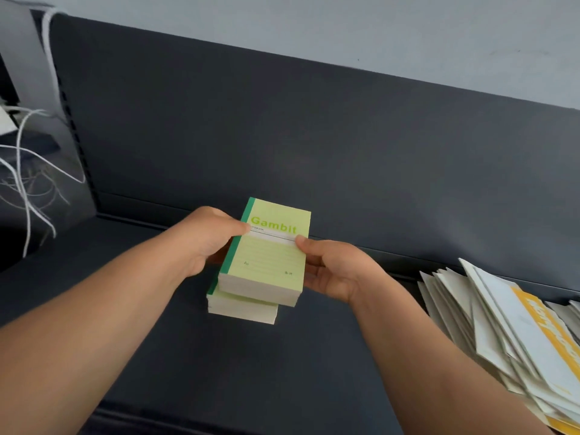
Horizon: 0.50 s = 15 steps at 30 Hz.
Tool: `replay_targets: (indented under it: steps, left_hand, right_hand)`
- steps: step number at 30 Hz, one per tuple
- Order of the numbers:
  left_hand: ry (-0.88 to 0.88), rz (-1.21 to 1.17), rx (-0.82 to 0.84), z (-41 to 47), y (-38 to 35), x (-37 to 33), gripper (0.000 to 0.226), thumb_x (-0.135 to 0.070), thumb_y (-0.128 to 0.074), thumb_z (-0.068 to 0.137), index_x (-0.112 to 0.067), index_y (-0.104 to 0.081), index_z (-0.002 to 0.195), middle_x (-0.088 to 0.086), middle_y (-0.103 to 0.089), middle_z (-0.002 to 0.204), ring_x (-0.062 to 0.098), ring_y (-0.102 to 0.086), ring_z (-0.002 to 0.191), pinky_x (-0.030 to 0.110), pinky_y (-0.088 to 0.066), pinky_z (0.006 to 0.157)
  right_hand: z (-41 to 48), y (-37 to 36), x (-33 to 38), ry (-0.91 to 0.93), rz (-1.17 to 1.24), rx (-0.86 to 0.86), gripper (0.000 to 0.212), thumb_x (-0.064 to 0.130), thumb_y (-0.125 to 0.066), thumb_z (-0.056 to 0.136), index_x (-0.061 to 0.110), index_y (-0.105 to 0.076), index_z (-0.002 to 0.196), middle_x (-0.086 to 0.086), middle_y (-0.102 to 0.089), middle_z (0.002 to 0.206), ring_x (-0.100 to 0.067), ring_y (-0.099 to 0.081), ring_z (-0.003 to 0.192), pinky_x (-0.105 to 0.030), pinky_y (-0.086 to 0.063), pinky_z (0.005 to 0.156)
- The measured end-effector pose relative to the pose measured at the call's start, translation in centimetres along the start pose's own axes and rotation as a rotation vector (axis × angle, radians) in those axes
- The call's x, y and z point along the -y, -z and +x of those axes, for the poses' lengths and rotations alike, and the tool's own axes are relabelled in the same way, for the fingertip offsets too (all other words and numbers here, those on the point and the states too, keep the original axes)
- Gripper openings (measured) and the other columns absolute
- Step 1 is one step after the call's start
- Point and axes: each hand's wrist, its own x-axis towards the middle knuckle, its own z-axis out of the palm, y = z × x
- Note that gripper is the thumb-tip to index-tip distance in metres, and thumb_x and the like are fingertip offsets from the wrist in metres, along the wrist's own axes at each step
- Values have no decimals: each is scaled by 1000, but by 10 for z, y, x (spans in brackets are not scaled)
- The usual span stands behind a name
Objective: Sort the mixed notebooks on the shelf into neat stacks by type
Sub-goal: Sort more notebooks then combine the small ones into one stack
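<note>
A stack of light green notebooks with dark green spines and the word "Gambit" on the cover is held over a second green stack that lies on the dark shelf. The upper stack sits shifted to the right of the lower one. My left hand grips its left spine side, thumb on the cover. My right hand grips its right edge, thumb on top and fingers underneath. Whether the upper stack touches the lower one is unclear.
A slumped pile of white and yellow notebooks leans at the right end of the shelf. The dark back panel rises behind. White cords hang in a tangle at the far left.
</note>
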Motion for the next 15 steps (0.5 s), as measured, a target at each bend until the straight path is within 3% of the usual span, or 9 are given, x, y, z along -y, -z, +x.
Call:
replay_targets:
  steps: [3,5,10,15]
  left_hand:
    - [2,9,-11,5,5,7,20,-19,-64,91,-11,-66,109,4,-69,106,23,-61,104,42,-45,99]
    - [-2,10,-9,8,7,11,20,-19,-62,92,-10,-65,109,3,-68,107,20,-59,103,37,-44,96]
    - [-27,21,-7,13,6,21,15,-19,-57,95,-11,-64,106,-2,-61,94,7,-52,79,28,-37,81]
    - [-53,21,-12,19,4,29,25,-23,-56,96,-11,-63,118,-2,-61,101,12,-53,90,27,-37,79]
  right_hand:
    - [8,-10,-4,-14,-11,-30,20,13,-68,89,2,-65,106,-13,-76,96,-25,-73,88,-38,-60,75]
    - [12,-16,-7,-9,-27,-57,20,13,-68,90,2,-65,106,-11,-76,92,-24,-74,84,-36,-59,70]
    - [20,-23,-17,19,-62,-131,17,12,-67,90,1,-64,104,-12,-76,90,-24,-74,82,-35,-59,68]
    - [25,-28,-25,79,-122,-241,16,16,-68,91,4,-62,101,-10,-75,91,-23,-74,82,-34,-60,71]
